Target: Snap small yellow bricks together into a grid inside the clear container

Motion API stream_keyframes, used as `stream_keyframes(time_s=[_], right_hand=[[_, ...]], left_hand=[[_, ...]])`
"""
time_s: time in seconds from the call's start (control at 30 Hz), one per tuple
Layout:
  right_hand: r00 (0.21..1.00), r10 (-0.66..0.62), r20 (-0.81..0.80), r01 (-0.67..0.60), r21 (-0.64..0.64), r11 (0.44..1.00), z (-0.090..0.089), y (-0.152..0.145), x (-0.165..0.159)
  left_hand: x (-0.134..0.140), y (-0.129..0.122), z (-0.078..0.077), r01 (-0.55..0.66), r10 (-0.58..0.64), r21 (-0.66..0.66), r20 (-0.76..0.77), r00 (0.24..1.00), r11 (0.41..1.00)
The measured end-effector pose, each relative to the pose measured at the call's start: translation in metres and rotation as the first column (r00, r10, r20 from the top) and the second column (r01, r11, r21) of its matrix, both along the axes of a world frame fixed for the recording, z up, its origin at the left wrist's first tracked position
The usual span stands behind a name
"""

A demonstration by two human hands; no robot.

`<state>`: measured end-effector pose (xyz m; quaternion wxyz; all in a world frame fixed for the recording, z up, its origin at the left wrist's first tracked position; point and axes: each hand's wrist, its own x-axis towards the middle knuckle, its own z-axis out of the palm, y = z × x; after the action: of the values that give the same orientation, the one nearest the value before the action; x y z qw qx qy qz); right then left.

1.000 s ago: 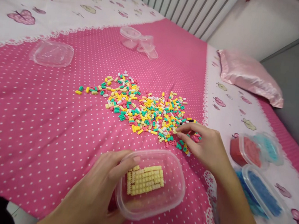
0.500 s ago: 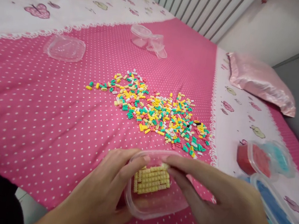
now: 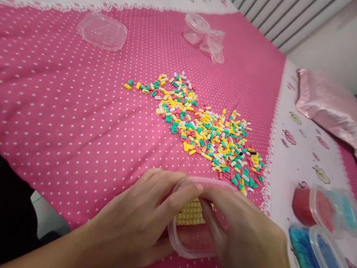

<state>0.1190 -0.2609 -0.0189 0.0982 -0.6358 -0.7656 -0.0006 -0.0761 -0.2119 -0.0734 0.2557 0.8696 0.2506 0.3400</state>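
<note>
My left hand (image 3: 145, 215) is closed around the left side of a clear plastic container (image 3: 183, 250), its thumb reaching over the rim. Inside it is a panel of small yellow building bricks (image 3: 191, 214), partly covered by my fingers. My right hand (image 3: 244, 237) is bent over the container's right side, its thumb and forefinger closed at the panel's upper edge. The fingertips of both hands meet there; any small piece between them is hidden. Just beyond the container lies a loose spread of small building bricks (image 3: 210, 130) in yellow, green, white and pink.
Pink dotted bedding (image 3: 73, 111) lies under everything. Farther off are a clear lid (image 3: 103, 32) and small clear tubs (image 3: 196, 28). At right stand a container with red contents (image 3: 304, 205), one with blue contents (image 3: 308, 256), and a pink pillow (image 3: 332, 111).
The view has shifted, so the bedding and bricks sit further right. My right fingers have moved left across the panel, up to my left thumb, covering more of it.
</note>
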Motion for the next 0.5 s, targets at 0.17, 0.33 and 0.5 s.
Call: stream_keyframes(time_s=[0.17, 0.33, 0.5], right_hand=[[1.0, 0.019, -0.007, -0.019, 0.005, 1.0, 0.0, 0.003, -0.003], [0.999, 0.0, -0.034, 0.001, 0.04, 0.999, 0.002, 0.01, -0.011], [0.999, -0.007, -0.037, 0.008, 0.032, 0.999, 0.0, 0.01, -0.012]], left_hand=[[0.001, 0.0, -0.002, 0.011, -0.011, -0.019, 0.016, 1.0, 1.0], [0.003, 0.001, -0.003, 0.018, -0.017, -0.021, 0.031, 0.999, 1.0], [0.002, 0.001, -0.002, 0.025, -0.025, 0.005, 0.012, 1.0, 1.0]])
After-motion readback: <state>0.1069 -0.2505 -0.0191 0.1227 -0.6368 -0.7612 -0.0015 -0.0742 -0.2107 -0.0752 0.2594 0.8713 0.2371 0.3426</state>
